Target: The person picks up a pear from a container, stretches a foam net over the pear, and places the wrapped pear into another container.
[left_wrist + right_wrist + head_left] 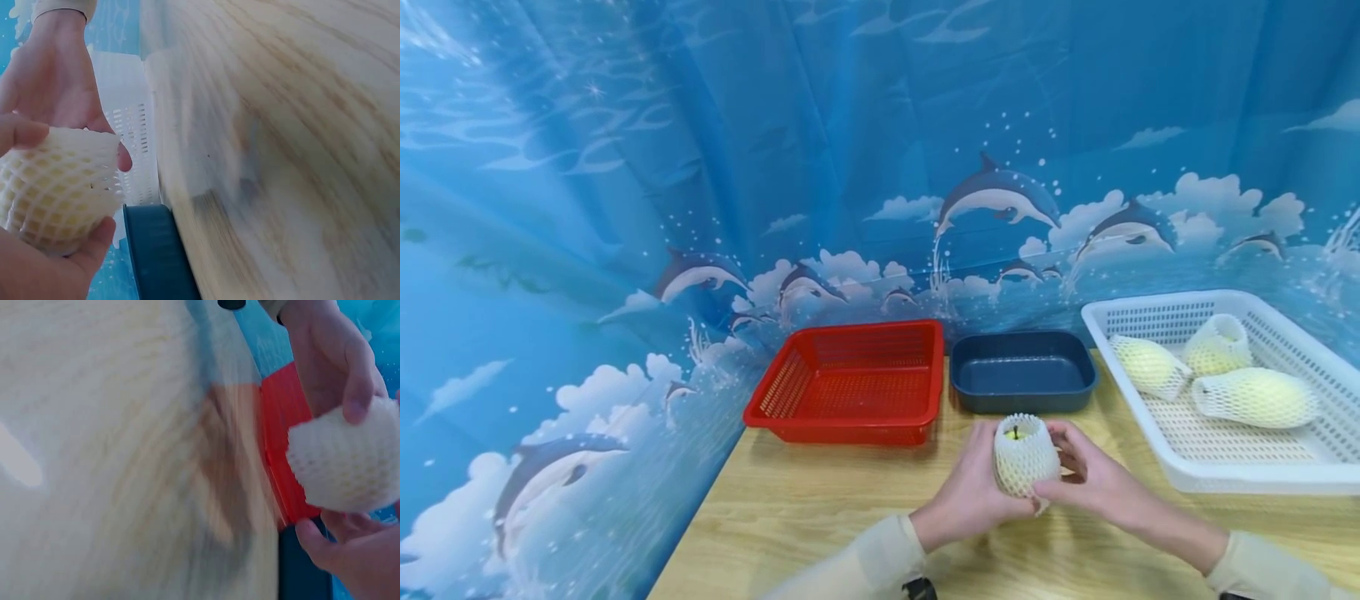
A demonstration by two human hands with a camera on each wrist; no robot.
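Note:
A round yellow-green fruit with a dark stem [1016, 432] sits inside a white foam net sleeve [1024, 467], held upright above the table just in front of the dark blue tray. Whether it is an apple or a pear I cannot tell. My left hand [967, 490] grips the sleeved fruit from the left, its thumb lying on the foam [350, 459] in the right wrist view. From the other side, my right hand [1093, 477] holds the sleeve between thumb and bent fingers. The foam hides most of the fruit, and some fingertips are out of sight behind it.
At the back left stands a red plastic basket [850, 432], beside the dark blue tray [1024, 402]. A white basket [1247, 477] on the right contains several yellowish fruits [1262, 398] in foam nets. A blue dolphin-print curtain [865, 150] hangs behind the wooden table [790, 508].

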